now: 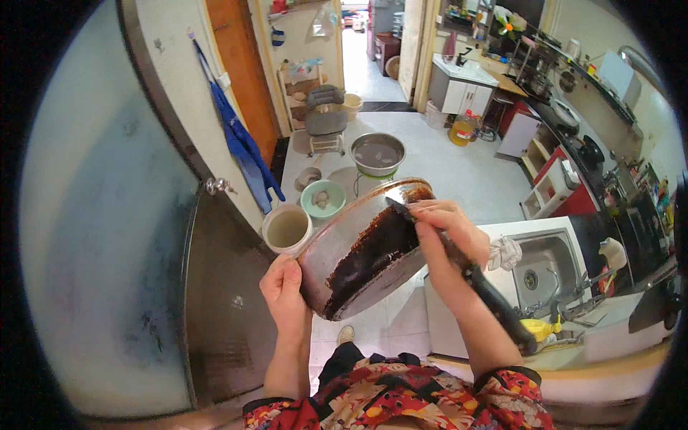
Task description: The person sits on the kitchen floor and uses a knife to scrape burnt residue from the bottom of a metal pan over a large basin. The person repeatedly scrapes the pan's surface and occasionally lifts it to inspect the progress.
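Observation:
A metal pan (344, 236) is held tilted in front of me, its outer side and base turned up. Thick black burnt crust (371, 252) with rusty brown edges covers part of that side. My left hand (284, 282) grips the pan's rim at the left, thumb on the outside. In my right hand (451, 228) is a small dark blade (400, 208), its tip touching the pan's side at the crust's upper edge. A long black handle (502, 309), apparently the pan's, runs below my right forearm to the lower right. The grip of the blade is hidden by my fingers.
A steel basin of murky water (378, 153) stands on a low stand. Nearby are a mint-green bowl (323, 199), a white bucket (287, 228) and a grey chair (325, 121). At right is a steel sink (543, 269); a door with a knob (219, 186) is left.

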Demonstrator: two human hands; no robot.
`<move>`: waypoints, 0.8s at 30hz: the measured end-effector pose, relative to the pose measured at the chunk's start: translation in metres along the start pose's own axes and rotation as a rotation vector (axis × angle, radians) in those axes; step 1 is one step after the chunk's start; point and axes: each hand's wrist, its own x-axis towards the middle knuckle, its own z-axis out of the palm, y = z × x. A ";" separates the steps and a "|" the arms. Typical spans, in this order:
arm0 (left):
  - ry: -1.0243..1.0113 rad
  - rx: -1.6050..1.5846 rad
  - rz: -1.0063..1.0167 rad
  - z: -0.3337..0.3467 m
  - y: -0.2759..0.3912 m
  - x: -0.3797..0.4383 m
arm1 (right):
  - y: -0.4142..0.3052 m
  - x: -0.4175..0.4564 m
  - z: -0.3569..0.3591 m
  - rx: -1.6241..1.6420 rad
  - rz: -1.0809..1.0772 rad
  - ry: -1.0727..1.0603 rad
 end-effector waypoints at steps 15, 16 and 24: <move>-0.067 -0.071 -0.051 -0.009 -0.049 0.143 | 0.099 0.050 0.036 -0.329 0.273 0.177; -0.072 -0.116 -0.065 -0.011 -0.055 0.149 | 0.103 0.049 0.037 -0.226 0.305 0.239; -0.012 -0.039 -0.104 0.017 -0.091 0.189 | 0.152 0.067 0.042 -0.314 0.161 0.180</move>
